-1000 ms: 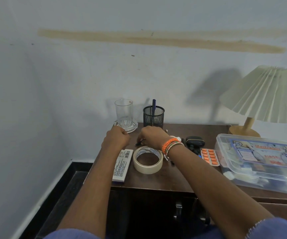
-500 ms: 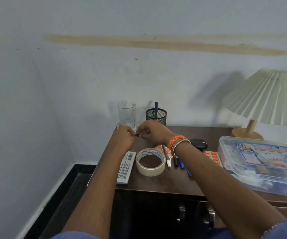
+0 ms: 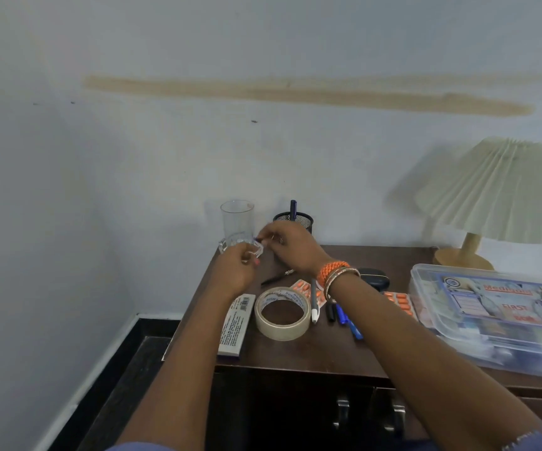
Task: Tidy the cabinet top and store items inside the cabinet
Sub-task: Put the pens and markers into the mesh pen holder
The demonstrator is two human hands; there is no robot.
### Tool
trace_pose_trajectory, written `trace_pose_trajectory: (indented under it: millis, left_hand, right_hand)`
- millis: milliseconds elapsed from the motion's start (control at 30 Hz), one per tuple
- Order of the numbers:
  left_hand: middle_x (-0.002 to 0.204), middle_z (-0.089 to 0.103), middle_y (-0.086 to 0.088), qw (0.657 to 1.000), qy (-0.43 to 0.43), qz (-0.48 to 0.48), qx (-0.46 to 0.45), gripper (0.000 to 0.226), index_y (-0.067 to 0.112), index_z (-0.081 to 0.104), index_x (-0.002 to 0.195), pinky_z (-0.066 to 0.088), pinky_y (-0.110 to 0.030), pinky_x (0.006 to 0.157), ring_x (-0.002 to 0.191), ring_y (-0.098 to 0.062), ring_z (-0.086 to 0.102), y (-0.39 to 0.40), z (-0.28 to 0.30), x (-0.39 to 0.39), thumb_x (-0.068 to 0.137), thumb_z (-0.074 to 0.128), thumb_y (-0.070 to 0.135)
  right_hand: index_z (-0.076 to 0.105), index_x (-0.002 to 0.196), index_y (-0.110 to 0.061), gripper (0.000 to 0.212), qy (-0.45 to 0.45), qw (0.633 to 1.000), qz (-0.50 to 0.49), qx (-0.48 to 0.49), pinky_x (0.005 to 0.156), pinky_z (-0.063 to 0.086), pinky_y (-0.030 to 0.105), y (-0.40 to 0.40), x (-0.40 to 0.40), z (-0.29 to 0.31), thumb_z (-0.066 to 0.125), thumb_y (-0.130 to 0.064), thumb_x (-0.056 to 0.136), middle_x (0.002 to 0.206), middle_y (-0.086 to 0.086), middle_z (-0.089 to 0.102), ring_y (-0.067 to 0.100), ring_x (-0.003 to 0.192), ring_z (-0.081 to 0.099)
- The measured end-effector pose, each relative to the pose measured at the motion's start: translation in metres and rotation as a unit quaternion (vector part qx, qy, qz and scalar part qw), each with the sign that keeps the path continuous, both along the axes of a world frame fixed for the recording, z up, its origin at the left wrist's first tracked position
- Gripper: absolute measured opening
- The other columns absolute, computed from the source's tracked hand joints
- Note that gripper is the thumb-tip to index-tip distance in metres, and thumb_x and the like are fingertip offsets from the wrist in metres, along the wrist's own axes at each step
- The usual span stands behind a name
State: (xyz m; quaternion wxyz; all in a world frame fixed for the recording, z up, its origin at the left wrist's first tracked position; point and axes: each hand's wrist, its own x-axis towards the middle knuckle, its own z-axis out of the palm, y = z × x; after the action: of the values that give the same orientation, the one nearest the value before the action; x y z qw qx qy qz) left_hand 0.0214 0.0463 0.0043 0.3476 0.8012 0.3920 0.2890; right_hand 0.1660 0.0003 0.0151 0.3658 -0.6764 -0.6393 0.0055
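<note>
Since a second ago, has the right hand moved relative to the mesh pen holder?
Yes. The right hand has risen off the cabinet top and now overlaps the mesh pen holder, nearer the glass.

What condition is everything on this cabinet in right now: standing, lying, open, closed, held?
Glass: upright, empty, at the back.
Mesh pen holder: upright, one pen in it.
Tape roll: lying flat.
First aid box: lid closed.
Lamp: upright, looks unlit.
Loose pens: lying on the cabinet top.
Cabinet doors: closed.
Left hand: fingers curled, contents unclear.
Right hand: pinches a small object, blurred.
</note>
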Motion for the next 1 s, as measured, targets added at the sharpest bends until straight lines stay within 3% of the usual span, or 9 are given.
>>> trace_pose_trajectory:
  millis: [133, 233, 333, 433, 500, 600, 733, 867, 1000]
  left_hand:
    - [0.129, 0.058, -0.012, 0.995, -0.087, -0.025, 0.030, 0.035, 0.009, 0.053, 0.129, 0.038, -0.024, 0.097, 0.119, -0.022, 0.055, -0.012, 0.016, 0.008, 0.093, 0.052, 0.011]
    - [0.122, 0.063, -0.011, 0.989, -0.128, -0.012, 0.071, 0.029, 0.008, 0.058, 0.123, 0.042, -0.030, 0.099, 0.114, -0.023, 0.058, -0.020, 0.029, 0.012, 0.096, 0.048, 0.013]
    - [0.095, 0.070, -0.010, 0.986, -0.137, -0.030, 0.091, 0.019, 0.005, 0.066, 0.103, 0.051, -0.030, 0.081, 0.089, -0.023, 0.064, -0.030, 0.037, 0.016, 0.094, 0.053, 0.015]
    - [0.072, 0.063, -0.007, 0.989, -0.112, -0.070, 0.072, 0.012, 0.004, 0.064, 0.090, 0.046, -0.010, 0.056, 0.062, -0.017, 0.059, -0.041, 0.039, 0.020, 0.093, 0.054, 0.011]
    - [0.068, 0.062, -0.009, 0.992, -0.073, -0.080, 0.066, 0.012, 0.006, 0.063, 0.083, 0.043, -0.005, 0.049, 0.054, -0.013, 0.056, -0.046, 0.037, 0.022, 0.091, 0.055, 0.005]
    - [0.072, 0.067, -0.015, 0.992, 0.021, -0.105, 0.060, 0.010, 0.001, 0.068, 0.082, 0.046, -0.009, 0.048, 0.051, -0.010, 0.057, -0.050, 0.030, 0.020, 0.087, 0.060, 0.003]
    - [0.080, 0.068, -0.019, 0.984, 0.105, -0.146, 0.020, 0.012, -0.005, 0.068, 0.094, 0.048, -0.009, 0.045, 0.057, -0.014, 0.060, -0.058, 0.024, 0.017, 0.087, 0.060, 0.001]
    - [0.082, 0.064, -0.017, 0.981, 0.127, -0.145, -0.003, 0.019, -0.007, 0.063, 0.106, 0.047, -0.009, 0.042, 0.059, -0.012, 0.060, -0.056, 0.023, 0.014, 0.089, 0.056, -0.003]
    - [0.090, 0.065, -0.018, 0.981, 0.136, -0.139, 0.021, 0.028, -0.005, 0.062, 0.113, 0.051, -0.024, 0.058, 0.071, -0.023, 0.061, -0.056, 0.021, 0.016, 0.087, 0.052, -0.011]
  right_hand:
    - [0.067, 0.094, -0.008, 0.009, 0.140, 0.981, -0.060, 0.123, 0.071, 0.046, 0.019, -0.007, -0.007, 0.032, 0.062, -0.012, 0.088, 0.084, 0.002, 0.067, 0.013, 0.076, 0.060]
    - [0.064, 0.090, -0.009, 0.003, 0.266, 0.948, -0.068, 0.159, 0.066, 0.052, 0.017, -0.020, -0.007, 0.049, 0.062, -0.011, 0.088, 0.081, 0.006, 0.066, 0.014, 0.072, 0.061]
    - [0.064, 0.088, -0.005, 0.007, 0.379, 0.906, -0.044, 0.181, 0.079, 0.057, 0.035, -0.040, -0.007, 0.055, 0.057, -0.006, 0.091, 0.083, 0.015, 0.067, 0.021, 0.073, 0.064]
    - [0.064, 0.088, -0.006, 0.009, 0.446, 0.879, -0.039, 0.163, 0.081, 0.056, 0.032, -0.059, -0.002, 0.055, 0.057, -0.005, 0.092, 0.087, 0.018, 0.067, 0.026, 0.079, 0.065]
    - [0.066, 0.092, -0.010, 0.006, 0.393, 0.909, -0.101, 0.097, 0.079, 0.056, 0.025, -0.072, 0.005, 0.048, 0.063, -0.008, 0.087, 0.093, 0.017, 0.068, 0.026, 0.083, 0.066]
    - [0.070, 0.099, -0.009, 0.019, 0.220, 0.943, -0.244, -0.045, 0.091, 0.050, 0.032, -0.095, 0.012, 0.028, 0.067, -0.011, 0.080, 0.110, 0.014, 0.066, 0.027, 0.101, 0.062]
    - [0.063, 0.107, -0.012, 0.026, 0.079, 0.931, -0.304, -0.187, 0.100, 0.034, 0.042, -0.113, 0.001, 0.010, 0.064, -0.018, 0.082, 0.113, 0.009, 0.063, 0.029, 0.109, 0.058]
    - [0.054, 0.117, -0.013, 0.035, 0.008, 0.926, -0.303, -0.225, 0.105, 0.027, 0.046, -0.116, -0.008, -0.002, 0.063, -0.020, 0.084, 0.120, 0.009, 0.058, 0.030, 0.114, 0.054]
    - [0.054, 0.117, -0.010, 0.034, -0.031, 0.914, -0.290, -0.281, 0.109, 0.021, 0.051, -0.111, -0.012, -0.010, 0.063, -0.015, 0.085, 0.119, 0.010, 0.061, 0.029, 0.112, 0.056]
